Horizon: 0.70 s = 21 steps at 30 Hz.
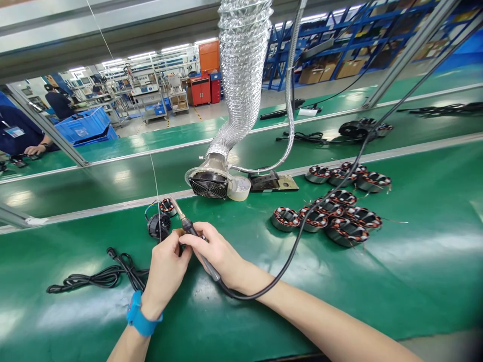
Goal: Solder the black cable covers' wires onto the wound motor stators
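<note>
The one soldering iron (188, 226) slants tip-away over the green bench (245, 241), closed in my right hand (221, 254); it should handle light and stiff, best held by its handle (210, 267). My left hand (168, 261) bunches its fingertips alongside, their hold hidden. Beyond: one fan (209, 186), one tape roll (238, 192), ten clustered stators (347, 236).

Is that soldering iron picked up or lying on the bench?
Picked up: the soldering iron sits in the right grip, its tip angled forward, its black cord crossing by the right wrist.
</note>
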Tool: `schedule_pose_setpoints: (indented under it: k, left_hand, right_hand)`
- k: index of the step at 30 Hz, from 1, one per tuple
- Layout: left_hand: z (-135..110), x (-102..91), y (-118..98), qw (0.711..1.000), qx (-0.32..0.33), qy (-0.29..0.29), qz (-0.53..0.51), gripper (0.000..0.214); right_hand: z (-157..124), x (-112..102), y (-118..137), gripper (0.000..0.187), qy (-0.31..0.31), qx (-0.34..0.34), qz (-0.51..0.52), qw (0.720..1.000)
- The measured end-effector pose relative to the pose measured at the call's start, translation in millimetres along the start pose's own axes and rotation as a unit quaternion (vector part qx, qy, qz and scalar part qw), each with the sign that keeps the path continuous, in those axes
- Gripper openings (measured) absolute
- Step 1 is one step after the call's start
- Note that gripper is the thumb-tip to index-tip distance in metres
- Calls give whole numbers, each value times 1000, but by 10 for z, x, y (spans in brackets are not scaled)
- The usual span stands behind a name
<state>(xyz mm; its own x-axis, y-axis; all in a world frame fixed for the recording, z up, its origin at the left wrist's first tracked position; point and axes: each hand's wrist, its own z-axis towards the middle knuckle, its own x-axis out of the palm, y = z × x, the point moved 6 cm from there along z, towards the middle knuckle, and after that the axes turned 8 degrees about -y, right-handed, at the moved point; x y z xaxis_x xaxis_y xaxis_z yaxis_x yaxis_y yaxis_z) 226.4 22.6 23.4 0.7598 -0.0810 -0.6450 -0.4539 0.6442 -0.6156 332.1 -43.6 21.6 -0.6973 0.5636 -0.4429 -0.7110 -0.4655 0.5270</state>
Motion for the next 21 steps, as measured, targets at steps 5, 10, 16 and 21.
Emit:
schedule_pose_setpoints:
  k: [5,10,16,21]
  left_hand:
    - [-10,9,38,1000,-18,3,-10,20]
    - [-17,17,40,1000,-7,6,-2,14]
    - [-10,25,8,1000,23,3,-3,10]
    - [-25,27,-6,999,36,12,-19,16]
  right_hand:
    - [24,1,-8,32,-1,15,36,999]
    - [18,-15,-48,32,-1,19,57,998]
    - [17,-70,7,50,73,10,77,994]
    - [12,-76,74,59,91,-31,44,994]
